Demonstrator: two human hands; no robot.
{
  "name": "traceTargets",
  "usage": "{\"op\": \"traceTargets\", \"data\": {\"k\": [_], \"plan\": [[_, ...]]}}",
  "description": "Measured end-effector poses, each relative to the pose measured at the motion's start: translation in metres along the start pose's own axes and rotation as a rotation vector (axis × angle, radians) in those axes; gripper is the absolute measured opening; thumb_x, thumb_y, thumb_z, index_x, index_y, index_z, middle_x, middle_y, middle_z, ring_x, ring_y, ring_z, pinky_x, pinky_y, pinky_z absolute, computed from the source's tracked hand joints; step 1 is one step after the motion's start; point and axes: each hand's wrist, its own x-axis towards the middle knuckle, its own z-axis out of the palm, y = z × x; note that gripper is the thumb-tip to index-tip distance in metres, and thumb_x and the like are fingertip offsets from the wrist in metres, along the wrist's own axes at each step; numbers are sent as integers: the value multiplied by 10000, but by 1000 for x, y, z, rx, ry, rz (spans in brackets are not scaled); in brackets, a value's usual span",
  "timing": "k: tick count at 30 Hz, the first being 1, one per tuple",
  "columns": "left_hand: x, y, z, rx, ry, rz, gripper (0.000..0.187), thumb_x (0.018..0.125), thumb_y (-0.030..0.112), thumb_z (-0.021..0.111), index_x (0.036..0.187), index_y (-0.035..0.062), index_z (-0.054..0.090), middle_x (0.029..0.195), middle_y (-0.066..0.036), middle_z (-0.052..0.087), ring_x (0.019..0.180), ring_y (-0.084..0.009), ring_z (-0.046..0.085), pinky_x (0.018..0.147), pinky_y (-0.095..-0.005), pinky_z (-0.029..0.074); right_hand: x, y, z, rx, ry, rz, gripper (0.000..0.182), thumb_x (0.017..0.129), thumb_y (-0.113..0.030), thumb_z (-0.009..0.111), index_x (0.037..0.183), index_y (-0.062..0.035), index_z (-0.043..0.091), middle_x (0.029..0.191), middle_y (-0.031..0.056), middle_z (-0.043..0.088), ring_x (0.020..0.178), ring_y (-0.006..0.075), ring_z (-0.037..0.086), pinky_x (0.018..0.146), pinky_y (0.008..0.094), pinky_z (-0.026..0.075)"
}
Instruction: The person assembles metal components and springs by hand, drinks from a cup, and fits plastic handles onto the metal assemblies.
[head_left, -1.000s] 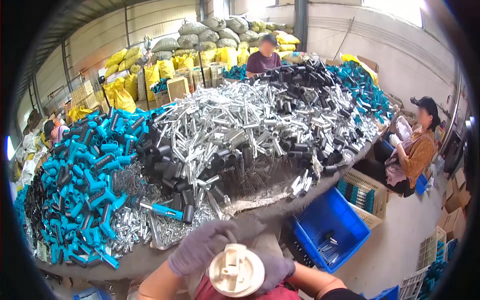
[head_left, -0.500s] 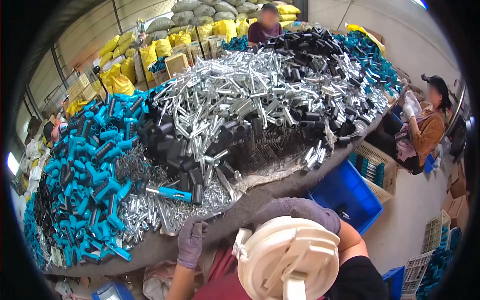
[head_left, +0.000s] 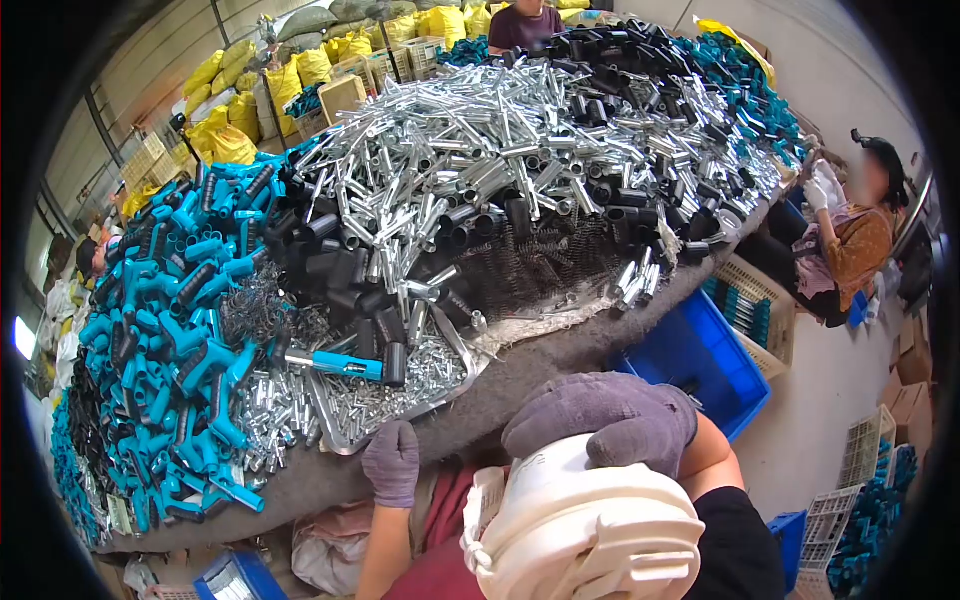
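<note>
My left hand (head_left: pixel 392 463) wears a grey-purple glove and is closed in a fist at the table's front edge; whatever may be inside is hidden. Just above it is the corner of a metal tray (head_left: pixel 345 445) full of small silver pins. My right hand (head_left: pixel 605 420), gloved alike, curls over the top of a cream plastic respirator mask (head_left: pixel 590 530) close under the camera, its thumb against the front. Across the tray's back end lies a teal-handled tool with a metal shaft (head_left: pixel 345 366), beside black sleeves (head_left: pixel 394 364).
Teal pistol-shaped housings (head_left: pixel 180 340) heap up at left, silver tubes (head_left: pixel 450 130) in the middle, springs (head_left: pixel 540 265) in front of them. A blue bin (head_left: pixel 700 360) and a cream crate (head_left: pixel 765 335) stand at right. Co-workers sit at the right (head_left: pixel 850 240) and far side (head_left: pixel 525 25).
The view has tilted downward. My right hand has come further over the respirator mask, its fingers and thumb now showing. My left fist has turned, staying by the tray corner.
</note>
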Motion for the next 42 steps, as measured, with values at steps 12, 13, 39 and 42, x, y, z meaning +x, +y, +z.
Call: {"op": "traceTargets", "data": {"k": [12,13,39,42], "plan": [[-4,-5,5,7,14,0,87,830,155,599,774,88,594,690,-129,599,612,-316,589,564,-400,466,-13,12,-2,13,-127,45,775,710,-442,713,1255,28,423,1184,288,506,1029,450,537,845,510,451],[-4,-5,4,15,29,13,90,830,154,603,771,86,594,688,-128,601,610,-316,590,563,-401,467,-4,0,-5,-9,-139,119,775,706,-436,717,1254,27,425,1178,287,511,1025,451,539,842,508,453],[-3,-3,3,37,15,31,78,829,146,603,789,80,593,704,-127,612,624,-306,603,570,-393,477,-23,28,2,6,-106,9,799,714,-457,709,1267,42,420,1190,286,502,1014,456,544,845,504,453],[-4,-3,4,32,1,39,83,835,152,600,795,79,598,711,-129,615,638,-310,608,578,-395,477,-25,26,1,-43,-150,52,788,712,-452,709,1254,54,439,1188,281,503,1012,449,544,855,497,450]]}}
